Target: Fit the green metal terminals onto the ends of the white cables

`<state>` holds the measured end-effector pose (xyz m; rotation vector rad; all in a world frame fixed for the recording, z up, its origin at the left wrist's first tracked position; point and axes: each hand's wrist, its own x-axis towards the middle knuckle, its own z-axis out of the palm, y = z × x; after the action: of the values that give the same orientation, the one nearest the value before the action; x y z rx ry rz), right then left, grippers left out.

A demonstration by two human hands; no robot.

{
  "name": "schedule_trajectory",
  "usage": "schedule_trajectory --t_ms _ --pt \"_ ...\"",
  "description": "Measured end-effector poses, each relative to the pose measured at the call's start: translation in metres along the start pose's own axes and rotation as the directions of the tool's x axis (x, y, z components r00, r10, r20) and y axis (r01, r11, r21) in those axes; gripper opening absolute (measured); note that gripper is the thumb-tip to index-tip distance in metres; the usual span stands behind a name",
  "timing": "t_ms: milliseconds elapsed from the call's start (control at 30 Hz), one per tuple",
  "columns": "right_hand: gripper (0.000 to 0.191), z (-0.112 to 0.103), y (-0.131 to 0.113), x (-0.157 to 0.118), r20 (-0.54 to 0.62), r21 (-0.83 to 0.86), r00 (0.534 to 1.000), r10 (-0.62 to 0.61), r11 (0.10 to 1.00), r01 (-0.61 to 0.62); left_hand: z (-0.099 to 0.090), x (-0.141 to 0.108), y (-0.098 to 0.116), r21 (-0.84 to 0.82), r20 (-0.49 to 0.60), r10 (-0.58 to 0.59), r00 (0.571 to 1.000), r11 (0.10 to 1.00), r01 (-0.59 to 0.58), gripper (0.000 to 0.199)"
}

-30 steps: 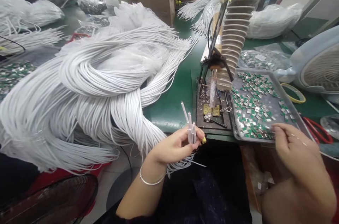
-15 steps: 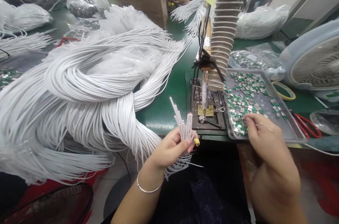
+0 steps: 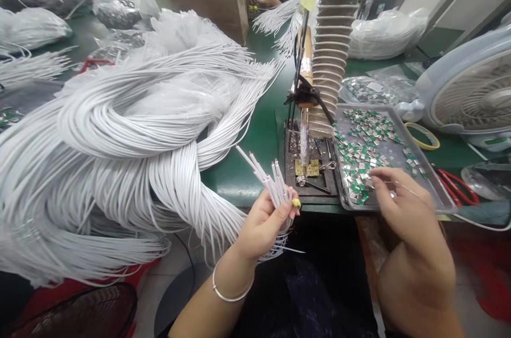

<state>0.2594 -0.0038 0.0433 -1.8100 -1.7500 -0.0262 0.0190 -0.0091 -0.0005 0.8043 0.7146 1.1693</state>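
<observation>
The left hand (image 3: 266,221) clenches fanned wires (image 3: 275,186), probably to separate their ends; the right hand (image 3: 405,205) bends over connectors (image 3: 355,170) in a tray (image 3: 396,153); its finger grip is unclear.

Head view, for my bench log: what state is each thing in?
White cable ends, gripped, fanned
Left hand, closed around them
Connector boards, scattered loose
Gray tray, flat
Right hand, fingertips at boards; grip unclear
Soldering iron, tip down
Tape roll, flat
Cardboard box, open
Fan, spin unclear
</observation>
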Motion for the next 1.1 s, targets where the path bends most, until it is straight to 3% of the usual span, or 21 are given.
schedule_trajectory --t_ms 167,300,567,833,1100 --pt "0.019 0.007 0.0 0.002 0.138 -0.063 0.99 -0.033 0.997 0.042 0.0 0.005 0.0 0.011 0.01 -0.03 1.0 0.999 0.03 0.023" --pt "0.018 0.011 -0.001 0.0 0.157 -0.091 0.987 -0.021 0.995 0.035 0.0 0.006 -0.002 -0.029 0.012 -0.042 0.999 0.999 0.042 0.022" --pt "0.019 0.013 -0.004 0.0 0.04 -0.068 0.996 -0.08 0.994 0.083 0.002 0.007 0.0 -0.005 0.027 -0.078 0.997 0.997 0.078 0.017" --pt "0.012 0.012 -0.001 -0.002 -0.063 -0.045 0.986 -0.152 0.988 0.149 0.012 0.006 0.004 -0.047 -0.093 -0.142 0.985 0.989 0.138 0.026" --pt "0.009 0.013 -0.012 -0.008 -0.224 0.057 0.971 -0.086 0.993 0.101 0.018 0.006 0.01 -0.048 -0.128 -0.184 0.975 0.983 0.179 0.025"
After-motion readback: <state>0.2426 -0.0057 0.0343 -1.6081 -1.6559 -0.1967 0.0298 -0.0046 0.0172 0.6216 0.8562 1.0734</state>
